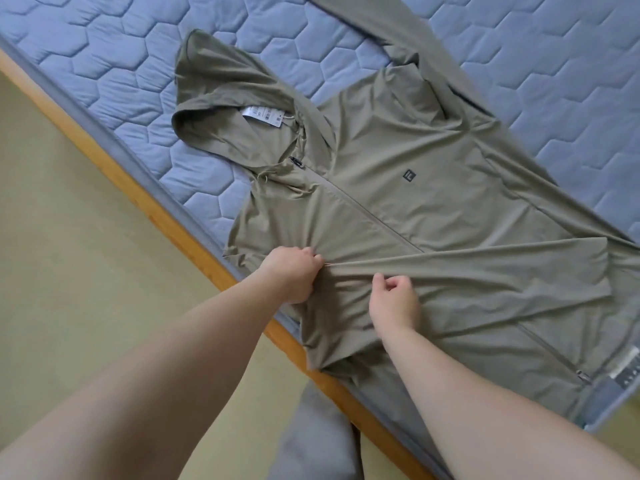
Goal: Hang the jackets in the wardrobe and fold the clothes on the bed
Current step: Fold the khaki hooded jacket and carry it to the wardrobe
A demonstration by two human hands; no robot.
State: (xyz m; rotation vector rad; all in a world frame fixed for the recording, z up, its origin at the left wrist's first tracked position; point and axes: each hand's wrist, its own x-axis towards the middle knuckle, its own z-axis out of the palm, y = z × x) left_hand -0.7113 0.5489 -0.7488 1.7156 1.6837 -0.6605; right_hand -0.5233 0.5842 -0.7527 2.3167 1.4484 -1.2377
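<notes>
While the olive jacket (415,202) lies flat on the mattress (104,64), a sleeve (485,268) folded across its front, the left hand (291,271) pinches that fold; the right hand (394,299) sits curled beside it, grip unclear; the bed edge (138,188) passes under both forearms; open quilt lies beyond the hood (221,98).

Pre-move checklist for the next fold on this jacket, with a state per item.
1. Left hand grip on the jacket: ok, it pinches the fabric at the near sleeve's fold.
2. Right hand grip: cannot tell, its fingers are curled over the fabric and contact is unclear.
3. Near sleeve laid across the front: ok.
4. Far sleeve folded in: not ok, it lies stretched out on the mattress.
5. Zip closed: ok.
6. Jacket fully on the bed: not ok, its near side hangs over the wooden bed edge.
</notes>
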